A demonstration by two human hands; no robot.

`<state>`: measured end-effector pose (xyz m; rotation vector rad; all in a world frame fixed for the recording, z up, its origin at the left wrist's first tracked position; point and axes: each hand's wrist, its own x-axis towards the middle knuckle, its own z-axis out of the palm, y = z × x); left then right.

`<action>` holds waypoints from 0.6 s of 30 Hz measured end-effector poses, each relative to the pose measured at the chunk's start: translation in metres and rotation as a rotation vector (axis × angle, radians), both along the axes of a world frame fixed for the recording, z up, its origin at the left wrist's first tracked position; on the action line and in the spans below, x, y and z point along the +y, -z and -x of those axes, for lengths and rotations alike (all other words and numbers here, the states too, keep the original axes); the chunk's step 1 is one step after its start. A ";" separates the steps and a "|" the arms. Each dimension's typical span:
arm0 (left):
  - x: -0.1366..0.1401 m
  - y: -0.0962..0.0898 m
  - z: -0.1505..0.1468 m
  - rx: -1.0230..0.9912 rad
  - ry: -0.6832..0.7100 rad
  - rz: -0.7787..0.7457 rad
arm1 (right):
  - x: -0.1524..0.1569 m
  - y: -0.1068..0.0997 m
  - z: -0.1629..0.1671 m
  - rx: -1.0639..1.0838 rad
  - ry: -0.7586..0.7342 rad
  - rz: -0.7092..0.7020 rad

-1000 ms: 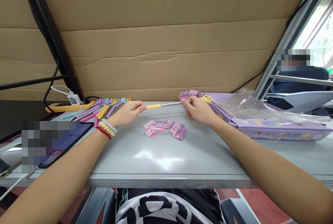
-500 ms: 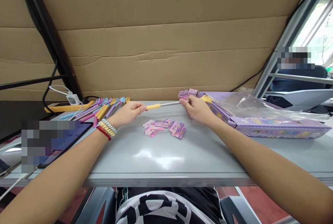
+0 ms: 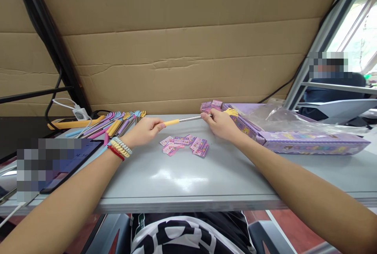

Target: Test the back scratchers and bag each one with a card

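A yellow back scratcher (image 3: 189,119) with a metal shaft stretches between my two hands above the table. My left hand (image 3: 149,130) is closed round its yellow handle end. Near the claw-shaped yellow head, my right hand (image 3: 220,124) grips the shaft, and its fingers hide part of the metal. Below the scratcher, several small pink and purple printed cards (image 3: 185,144) lie in loose overlapping groups on the grey table (image 3: 141,179). More pink card stacks (image 3: 211,105) sit behind my right hand.
Several colourful back scratchers (image 3: 118,125) lie in a pile at the left. In front of them rests a tablet (image 3: 70,163). An open purple printed box (image 3: 312,142) with clear plastic (image 3: 279,120) stands at the right. Cardboard (image 3: 188,45) walls the back, and a person (image 3: 332,85) is beyond.
Both hands keep the same hold on the back scratcher, which has barely moved. The whole view has shifted slightly.
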<state>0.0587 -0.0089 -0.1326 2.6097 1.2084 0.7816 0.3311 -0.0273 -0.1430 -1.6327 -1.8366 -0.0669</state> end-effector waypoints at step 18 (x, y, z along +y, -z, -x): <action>-0.002 -0.001 0.000 -0.086 0.034 0.245 | -0.006 -0.001 0.006 -0.053 0.015 0.065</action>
